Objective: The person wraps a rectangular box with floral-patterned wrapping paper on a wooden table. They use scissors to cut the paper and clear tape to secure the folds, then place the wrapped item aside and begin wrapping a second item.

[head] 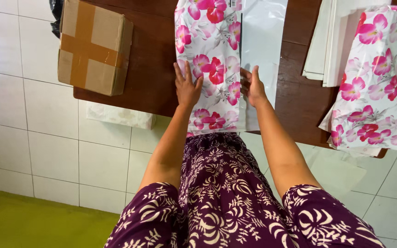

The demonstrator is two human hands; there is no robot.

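Left hand: the left hand [187, 87] lies flat and open, fingers spread, palm down on the flowered sheet [211, 59], pressing its left edge near the table's front
Right hand: the right hand [253, 87] rests at the sheet's right edge, fingers curled onto the fold where the flowered side meets the white sheet [260, 46]; whether it pinches the edge or only presses, I cannot tell
Flowered sheet: a long strip printed with pink and red flowers, lying lengthwise on the brown table [152, 73], its near end hanging over the front edge toward the person's lap
White sheet: plain, just beside and touching the flowered one on the right, partly under the right hand
Box: a cardboard box [93, 46] taped across the top, at the table's left corner, well apart from the hands
Stack: a pile of flowered bags [377, 82] at the right end of the table, overhanging the edge, with plain pale sheets [329, 46] beside it
Floor: white tiles [33, 138] below, a green strip [33, 220] at the lower left
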